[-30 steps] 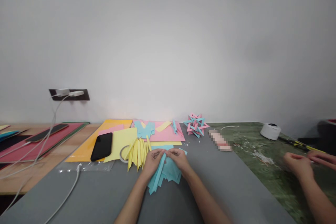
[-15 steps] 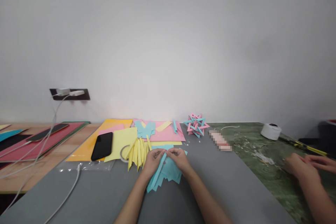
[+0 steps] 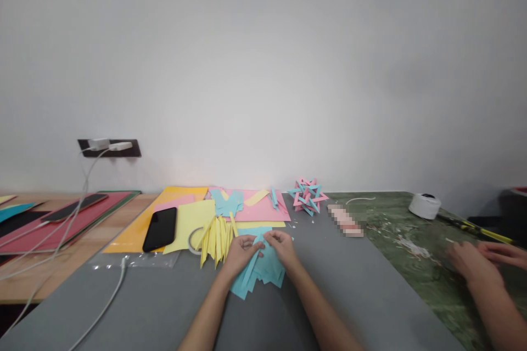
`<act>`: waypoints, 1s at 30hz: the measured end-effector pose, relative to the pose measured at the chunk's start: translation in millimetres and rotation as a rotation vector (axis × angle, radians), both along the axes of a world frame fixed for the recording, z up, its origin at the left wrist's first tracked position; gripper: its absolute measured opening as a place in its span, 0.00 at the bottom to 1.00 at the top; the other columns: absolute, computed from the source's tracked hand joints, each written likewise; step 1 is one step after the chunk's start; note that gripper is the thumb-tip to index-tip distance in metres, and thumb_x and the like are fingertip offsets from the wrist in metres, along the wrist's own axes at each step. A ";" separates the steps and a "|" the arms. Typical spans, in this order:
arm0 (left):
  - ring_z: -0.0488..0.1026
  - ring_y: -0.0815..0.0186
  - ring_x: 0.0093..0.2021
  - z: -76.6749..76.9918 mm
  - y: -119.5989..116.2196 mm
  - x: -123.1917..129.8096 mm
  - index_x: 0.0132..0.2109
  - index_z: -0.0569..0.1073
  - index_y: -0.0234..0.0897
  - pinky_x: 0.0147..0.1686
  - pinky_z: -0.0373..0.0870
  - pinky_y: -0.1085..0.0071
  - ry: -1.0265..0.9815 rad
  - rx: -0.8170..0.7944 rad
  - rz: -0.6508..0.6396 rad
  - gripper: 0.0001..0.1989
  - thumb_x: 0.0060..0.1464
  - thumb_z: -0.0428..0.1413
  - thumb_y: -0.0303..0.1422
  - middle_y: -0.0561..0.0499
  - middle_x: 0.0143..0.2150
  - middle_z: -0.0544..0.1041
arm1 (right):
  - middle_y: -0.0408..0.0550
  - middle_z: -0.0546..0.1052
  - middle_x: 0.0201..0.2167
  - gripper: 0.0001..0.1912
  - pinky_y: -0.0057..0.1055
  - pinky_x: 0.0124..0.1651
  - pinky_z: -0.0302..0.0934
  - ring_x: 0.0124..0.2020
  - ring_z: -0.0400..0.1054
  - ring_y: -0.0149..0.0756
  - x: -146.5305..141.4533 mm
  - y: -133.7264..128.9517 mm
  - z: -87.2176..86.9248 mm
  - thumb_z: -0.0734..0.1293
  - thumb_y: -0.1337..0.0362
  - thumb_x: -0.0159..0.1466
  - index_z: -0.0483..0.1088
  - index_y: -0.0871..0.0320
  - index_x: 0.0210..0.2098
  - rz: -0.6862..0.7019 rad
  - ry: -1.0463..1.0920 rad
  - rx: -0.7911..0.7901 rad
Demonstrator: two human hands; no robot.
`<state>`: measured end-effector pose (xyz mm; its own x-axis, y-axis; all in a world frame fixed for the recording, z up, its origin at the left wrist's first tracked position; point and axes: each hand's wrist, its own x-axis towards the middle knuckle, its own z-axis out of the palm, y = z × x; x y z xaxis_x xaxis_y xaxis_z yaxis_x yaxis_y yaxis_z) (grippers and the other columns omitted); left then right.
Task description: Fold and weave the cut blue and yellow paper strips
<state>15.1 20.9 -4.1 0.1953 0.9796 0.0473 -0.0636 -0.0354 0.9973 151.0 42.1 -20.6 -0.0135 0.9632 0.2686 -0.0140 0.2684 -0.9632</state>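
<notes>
A fanned bunch of folded light-blue paper pieces (image 3: 269,266) lies on the grey table in front of me. Over its left side, my left hand (image 3: 244,252) is closed on a narrow folded blue paper strip (image 3: 250,271). My right hand (image 3: 282,247) has its fingertips pinched at the top of the blue paper, close to the left fingers; exactly what they grip is too small to tell. Folded yellow paper pieces (image 3: 217,241) stand beside my left hand, partly in front of a roll of tape (image 3: 193,241).
A black phone (image 3: 160,228) rests on yellow and orange sheets. Behind my hands are a pink sheet (image 3: 251,211) and a pink-and-blue paper star model (image 3: 308,196). A white cable (image 3: 109,304) crosses the left. Another person's hands (image 3: 480,263) work over the green table (image 3: 395,208).
The strip in my left hand has tilted and lowered, and its fingers have turned slightly. My right hand has shifted a little to the right, away from the left. The other person's hands moved slightly.
</notes>
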 end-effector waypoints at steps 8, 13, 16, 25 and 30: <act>0.72 0.65 0.23 2.1 -0.9 0.5 0.32 0.71 0.29 0.26 0.68 0.71 0.018 -0.038 -0.005 0.21 0.31 0.59 0.41 0.44 0.27 0.76 | 0.45 0.70 0.19 0.17 0.25 0.26 0.55 0.22 0.62 0.31 -1.3 2.2 -3.7 0.64 0.52 0.46 0.70 0.62 0.22 0.005 0.031 -0.017; 0.72 0.66 0.21 4.4 -4.2 2.7 0.30 0.70 0.29 0.22 0.67 0.73 0.014 -0.051 -0.035 0.20 0.32 0.58 0.42 0.44 0.26 0.76 | 0.43 0.68 0.16 0.14 0.25 0.24 0.55 0.19 0.61 0.30 -3.7 -0.8 -2.9 0.64 0.54 0.47 0.68 0.61 0.21 -0.084 0.005 0.034; 0.71 0.67 0.19 4.9 -5.4 4.9 0.26 0.69 0.29 0.20 0.65 0.74 0.009 -0.057 -0.042 0.18 0.33 0.57 0.42 0.44 0.24 0.75 | 0.42 0.68 0.16 0.14 0.25 0.25 0.56 0.20 0.61 0.29 -4.2 -0.4 -3.1 0.64 0.55 0.48 0.68 0.61 0.21 -0.155 0.045 0.046; 0.70 0.69 0.19 5.1 -4.3 5.3 0.26 0.70 0.29 0.20 0.64 0.74 -0.010 -0.071 -0.008 0.17 0.34 0.57 0.42 0.46 0.23 0.75 | 0.40 0.65 0.13 0.16 0.24 0.22 0.55 0.17 0.59 0.27 -10.9 -1.7 -3.6 0.63 0.53 0.47 0.67 0.62 0.22 -0.133 0.141 0.020; 0.69 0.70 0.17 2.5 -4.5 6.9 0.28 0.70 0.29 0.20 0.64 0.74 -0.004 -0.103 -0.021 0.18 0.36 0.56 0.43 0.45 0.24 0.75 | 0.39 0.62 0.11 0.15 0.23 0.19 0.52 0.15 0.55 0.26 -9.0 -3.8 -2.5 0.64 0.54 0.47 0.67 0.62 0.17 -0.206 0.077 0.048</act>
<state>22.0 16.4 -1.6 0.2156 0.9751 -0.0529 -0.0672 0.0688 0.9954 142.0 38.4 -23.1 0.2044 0.9296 0.3068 -0.0272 0.3187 -0.9475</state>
